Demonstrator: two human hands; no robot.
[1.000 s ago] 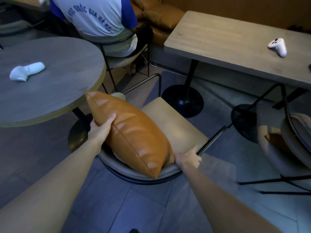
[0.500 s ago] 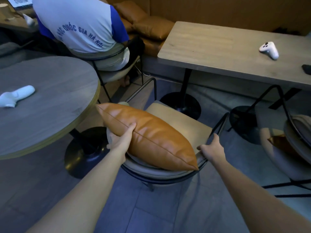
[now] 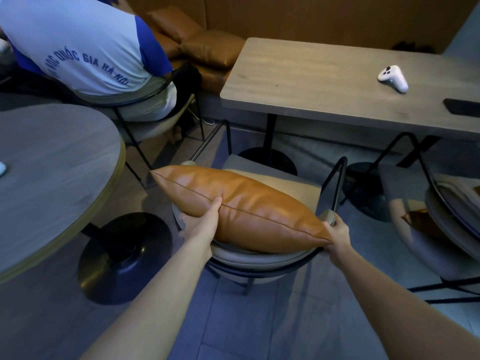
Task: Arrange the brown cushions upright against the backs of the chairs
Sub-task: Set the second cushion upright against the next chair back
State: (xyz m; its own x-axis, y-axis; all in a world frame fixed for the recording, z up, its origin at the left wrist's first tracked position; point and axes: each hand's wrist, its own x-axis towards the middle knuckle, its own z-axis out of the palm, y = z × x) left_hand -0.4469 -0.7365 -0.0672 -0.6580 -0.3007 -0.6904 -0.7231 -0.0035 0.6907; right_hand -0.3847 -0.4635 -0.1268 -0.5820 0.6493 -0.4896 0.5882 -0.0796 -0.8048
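Evidently the left hand [image 3: 200, 220] pinches the brown cushion [image 3: 241, 209] along its seam to stand it against the chair back [image 3: 259, 258], while the right hand [image 3: 337, 233] grasps the frame to steady the chair.

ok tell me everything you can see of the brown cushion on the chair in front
The brown cushion is a plump rectangular pillow in smooth, glossy tan leather-look material, with a piped seam along its upper edge. It stands on its long edge against the curved chair back, over the beige seat. The left hand grips its near face, thumb on the seam; the right hand is at its right corner, beside the black armrest.
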